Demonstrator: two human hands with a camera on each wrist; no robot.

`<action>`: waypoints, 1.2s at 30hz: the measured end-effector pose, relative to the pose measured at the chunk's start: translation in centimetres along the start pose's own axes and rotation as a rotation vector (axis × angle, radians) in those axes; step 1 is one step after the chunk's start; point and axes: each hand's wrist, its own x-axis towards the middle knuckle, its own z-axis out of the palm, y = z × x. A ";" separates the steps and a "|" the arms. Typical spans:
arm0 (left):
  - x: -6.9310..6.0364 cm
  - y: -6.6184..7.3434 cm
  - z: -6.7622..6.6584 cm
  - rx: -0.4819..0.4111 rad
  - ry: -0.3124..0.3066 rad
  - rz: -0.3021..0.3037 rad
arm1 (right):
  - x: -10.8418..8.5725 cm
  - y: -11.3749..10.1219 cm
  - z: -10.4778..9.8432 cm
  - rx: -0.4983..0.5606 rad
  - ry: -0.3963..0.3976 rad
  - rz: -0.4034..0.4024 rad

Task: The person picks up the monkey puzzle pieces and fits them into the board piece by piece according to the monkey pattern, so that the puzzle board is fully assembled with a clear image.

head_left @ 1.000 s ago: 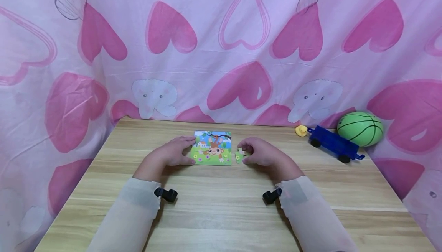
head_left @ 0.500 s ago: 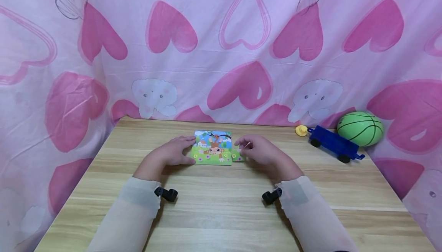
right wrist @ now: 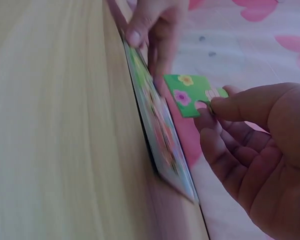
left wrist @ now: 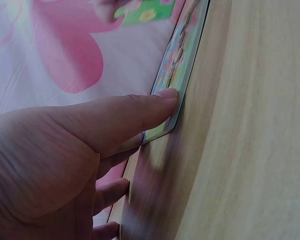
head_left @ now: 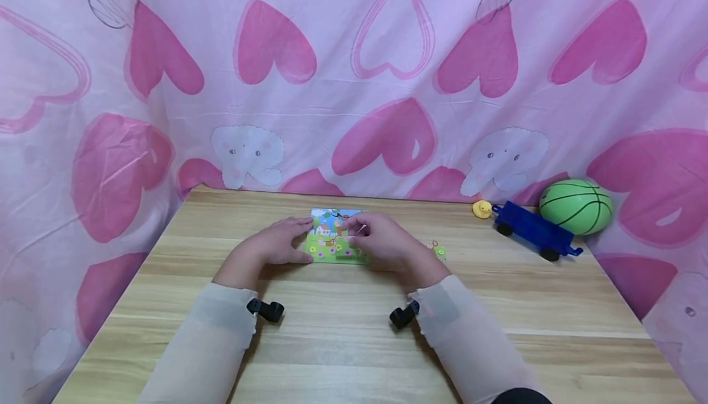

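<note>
A puzzle board (head_left: 322, 251) with a picture of a house and flowers lies flat on the table; the right part is covered by my right hand. My left hand (head_left: 273, 243) rests at its left edge. In the left wrist view the straight thumb (left wrist: 145, 109) presses on the board's corner, the other fingers beside it. Over the board, my right hand (head_left: 378, 239) pinches a green puzzle piece (right wrist: 190, 90) with a yellow and a pink flower between thumb and fingertips, apart from the board. Another puzzle piece (head_left: 439, 251) lies right of the board, partly hidden by the right forearm.
At the back right of the wooden table (head_left: 332, 336) stand a yellow toy duck (head_left: 482, 209), a blue toy wagon (head_left: 533, 230) and a green ball (head_left: 576, 206). A pink heart-patterned curtain (head_left: 354, 115) hangs behind the table.
My right hand has lifted a puzzle piece from the table beside the board and moved left over the board. Another piece has come into view at the right. My left hand has stayed put.
</note>
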 end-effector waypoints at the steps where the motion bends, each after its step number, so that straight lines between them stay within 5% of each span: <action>1: 0.0 0.0 0.0 0.000 0.000 -0.001 | 0.3 -0.3 0.4 0.009 -0.008 -0.002; 8: -0.1 -0.1 0.0 -0.008 0.000 -0.001 | 2.7 -1.5 2.7 -0.036 -0.020 -0.070; 16: -0.1 -0.2 0.1 -0.008 0.001 0.018 | 4.6 -1.8 3.9 0.004 -0.007 -0.011; 36: 0.0 -0.2 -0.1 0.005 -0.008 0.025 | 4.8 -1.0 4.7 -0.271 -0.080 -0.102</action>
